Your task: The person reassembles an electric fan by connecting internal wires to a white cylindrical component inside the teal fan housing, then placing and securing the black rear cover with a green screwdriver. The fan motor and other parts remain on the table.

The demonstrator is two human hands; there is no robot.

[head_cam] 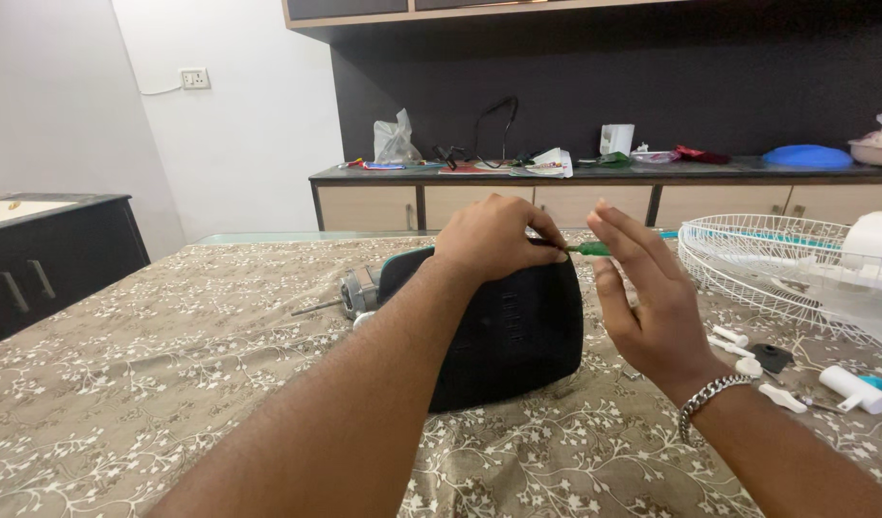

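Note:
A black fan motor housing (517, 331) lies on the patterned tablecloth (172, 384), with its metal motor and shaft (350, 295) sticking out to the left. My left hand (493, 238) rests on top of the housing, its fingertips pinching the end of a thin green tool (590, 249). My right hand (652, 297) is just to the right of the housing, fingers spread and raised, its fingertips touching the green tool. A metal bracelet (711, 395) sits on my right wrist.
A white wire fan guard (748, 254) lies at the right, beside small white parts (781, 395) and a black knob (772, 357). Behind is a long dark counter (594, 175) with clutter, and a dark cabinet (57, 254) stands at the left.

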